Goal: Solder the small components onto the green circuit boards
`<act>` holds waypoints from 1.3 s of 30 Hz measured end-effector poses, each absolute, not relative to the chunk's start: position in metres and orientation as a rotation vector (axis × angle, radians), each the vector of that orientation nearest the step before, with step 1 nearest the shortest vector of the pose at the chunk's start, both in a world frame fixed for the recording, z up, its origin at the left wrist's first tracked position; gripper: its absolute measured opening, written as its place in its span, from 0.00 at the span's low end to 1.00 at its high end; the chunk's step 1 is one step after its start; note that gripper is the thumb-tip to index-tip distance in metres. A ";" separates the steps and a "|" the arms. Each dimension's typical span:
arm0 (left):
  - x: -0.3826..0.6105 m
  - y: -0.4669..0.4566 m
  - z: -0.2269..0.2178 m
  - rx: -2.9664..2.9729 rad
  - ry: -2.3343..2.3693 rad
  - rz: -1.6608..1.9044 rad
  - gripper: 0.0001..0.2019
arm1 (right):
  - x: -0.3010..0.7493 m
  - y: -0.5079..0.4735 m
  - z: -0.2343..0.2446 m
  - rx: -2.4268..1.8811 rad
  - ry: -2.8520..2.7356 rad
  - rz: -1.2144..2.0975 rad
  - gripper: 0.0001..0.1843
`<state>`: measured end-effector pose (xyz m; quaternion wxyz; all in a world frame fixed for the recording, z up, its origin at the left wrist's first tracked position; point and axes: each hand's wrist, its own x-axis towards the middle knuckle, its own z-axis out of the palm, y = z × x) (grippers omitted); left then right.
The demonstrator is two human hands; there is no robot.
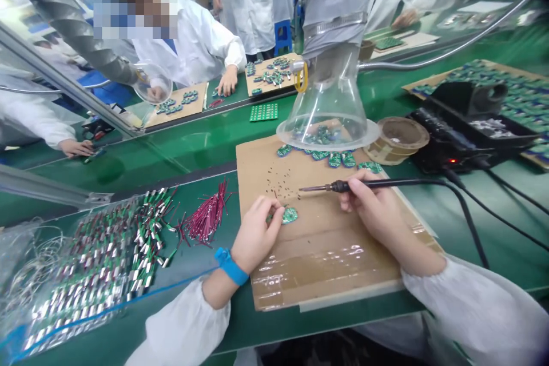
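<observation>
At the lower left of the frame, a mass of silver-ended leads (148, 246) covers the bench (193, 320), partly over clear plastic. Right of it lies a heap of red wires (208, 214), loosely fanned; a good supply remains in both.

Near the centre, the left hand (259, 226) closes its thumb and fingers on the left end of a small green board (290, 215), which lies on the cardboard (343, 229). Whether it also pinches a wire is hidden by the fingers. Dark specks (278, 180) are scattered just above the board.

In the upper centre, more boards (334, 159) crowd beneath the clear hood (326, 108), at the far edge of the cardboard. Whether these are finished or waiting, I cannot tell.

Right of centre, the right hand (371, 206) grips a soldering iron (364, 184) like a pen, its tip pointing left and apart from the board. The held board therefore looks mid-work, with no joint being made at this instant.

Farther right stand a round tub (401, 131) and the black iron station (454, 143), its red light lit. Panels (476, 77) of many green boards fill the upper right; they appear untouched, so much seems left.
</observation>
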<state>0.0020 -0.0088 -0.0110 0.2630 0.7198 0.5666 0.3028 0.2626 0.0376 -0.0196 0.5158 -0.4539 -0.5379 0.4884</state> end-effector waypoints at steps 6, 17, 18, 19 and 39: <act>0.008 -0.011 -0.011 1.921 1.467 0.795 0.05 | 0.262 0.031 -0.028 -1.169 -1.421 1.209 0.13; 0.011 -0.010 -0.012 1.882 1.527 0.703 0.04 | 0.268 0.027 -0.027 -1.195 -1.616 1.182 0.10; 0.011 -0.010 -0.012 1.876 1.528 0.701 0.04 | 0.268 0.027 -0.027 -1.194 -1.624 1.179 0.09; 0.011 -0.011 -0.012 1.871 1.527 0.699 0.04 | 0.268 0.027 -0.027 -1.193 -1.627 1.174 0.09; 0.011 -0.008 -0.012 1.827 1.519 0.724 0.04 | 0.270 0.025 -0.028 -1.206 -1.621 1.188 0.07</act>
